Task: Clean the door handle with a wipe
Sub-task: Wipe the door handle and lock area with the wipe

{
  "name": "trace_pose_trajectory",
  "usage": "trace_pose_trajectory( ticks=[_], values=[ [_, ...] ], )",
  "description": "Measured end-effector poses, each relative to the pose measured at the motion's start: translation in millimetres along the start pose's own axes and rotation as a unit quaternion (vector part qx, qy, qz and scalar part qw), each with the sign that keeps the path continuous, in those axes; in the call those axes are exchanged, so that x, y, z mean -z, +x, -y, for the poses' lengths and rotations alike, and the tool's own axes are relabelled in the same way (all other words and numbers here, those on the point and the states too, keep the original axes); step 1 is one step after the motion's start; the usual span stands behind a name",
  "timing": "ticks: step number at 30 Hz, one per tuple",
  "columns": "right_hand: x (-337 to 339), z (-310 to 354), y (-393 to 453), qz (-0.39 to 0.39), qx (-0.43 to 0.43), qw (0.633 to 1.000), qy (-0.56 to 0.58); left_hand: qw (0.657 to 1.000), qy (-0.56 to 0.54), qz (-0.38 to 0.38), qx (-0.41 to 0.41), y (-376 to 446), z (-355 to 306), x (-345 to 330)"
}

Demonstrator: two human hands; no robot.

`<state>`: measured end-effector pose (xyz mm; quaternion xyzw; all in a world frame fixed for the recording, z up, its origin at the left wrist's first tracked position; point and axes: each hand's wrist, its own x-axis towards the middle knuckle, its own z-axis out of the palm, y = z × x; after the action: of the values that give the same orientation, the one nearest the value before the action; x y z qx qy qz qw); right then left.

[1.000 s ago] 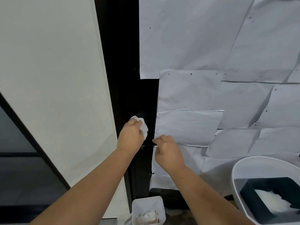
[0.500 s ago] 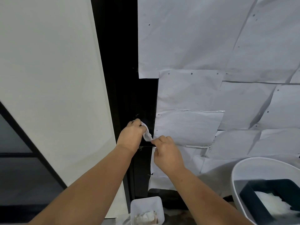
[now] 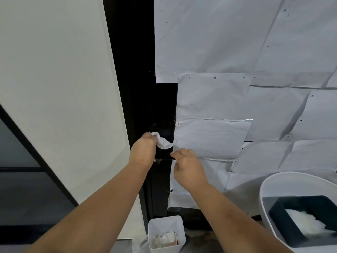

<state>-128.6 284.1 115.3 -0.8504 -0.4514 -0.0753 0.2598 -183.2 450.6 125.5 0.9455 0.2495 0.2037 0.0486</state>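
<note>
Covering most of the right side, overlapping white paper sheets [image 3: 237, 52] are fixed over the door surface. Left of them runs a tall black door frame strip [image 3: 131, 70], and left of that a pale wall panel [image 3: 54, 79].

Lower right: a white round tub [image 3: 269, 189] containing a dark rectangular tray [image 3: 284, 216] with white material [image 3: 306, 222] inside it; material not identifiable.

Bottom centre: small white square bin [image 3: 165, 223] holding crumpled used wipes [image 3: 165, 239].

Left hand [image 3: 143, 152] is raised against the black strip, fingers curled around a bunched white wipe [image 3: 163, 142]; the wipe's free end sticks out to the right of the fingers and lies against the dark surface.

Right hand [image 3: 187, 168] sits just right of and slightly below the left, fingers curled, fingertips at the edge where paper meets black strip. Whether they pinch the thin handle or the paper edge: cannot tell.

Door handle [image 3: 164, 158]: only a thin dark horizontal bar shows between the two hands, just under the wipe; black on black, detail poor. Wipe appears just above the bar; contact with it not resolvable.
</note>
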Motion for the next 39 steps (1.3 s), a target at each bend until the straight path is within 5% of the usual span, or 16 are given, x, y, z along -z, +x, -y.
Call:
trace_pose_trajectory(
  ticks=[5, 9, 14, 19, 28, 30, 34, 39],
  values=[
    [-0.9, 0.9, 1.7, -0.005, -0.001, 1.000, -0.007, 0.991, 0.084, 0.047, -0.096, 7.9, -7.7, 3.5],
    [0.8, 0.0, 1.4, 0.001, -0.002, 1.000, -0.009, 0.995, 0.037, 0.021, -0.092, 7.8, -4.2, -6.6],
    [4.9, -0.9, -0.7, 0.010, 0.006, 1.000, 0.000, 0.988, -0.134, -0.064, 0.051, -6.9, -17.7, -13.6],
    [3.3, -2.2, -1.6, 0.009, 0.003, 1.000, 0.008, 0.917, -0.294, -0.105, 0.247, -17.8, -26.7, -15.3],
    [1.1, -0.9, 0.3, 0.004, -0.008, 1.000, 0.009, 0.806, -0.415, -0.099, 0.410, -3.3, -34.6, 1.2],
    [1.9, -1.9, 0.8, 0.004, -0.009, 1.000, 0.008, 0.821, -0.400, -0.095, 0.397, -5.8, -37.6, 2.0],
    [2.6, -2.9, -0.4, 0.010, -0.002, 1.000, 0.012, 0.909, -0.278, -0.081, 0.299, -5.8, -37.9, 3.9],
    [1.5, -5.5, 0.3, 0.002, 0.006, 1.000, 0.014, 0.971, -0.098, 0.017, 0.218, 7.3, -30.0, 6.4]
  ],
)
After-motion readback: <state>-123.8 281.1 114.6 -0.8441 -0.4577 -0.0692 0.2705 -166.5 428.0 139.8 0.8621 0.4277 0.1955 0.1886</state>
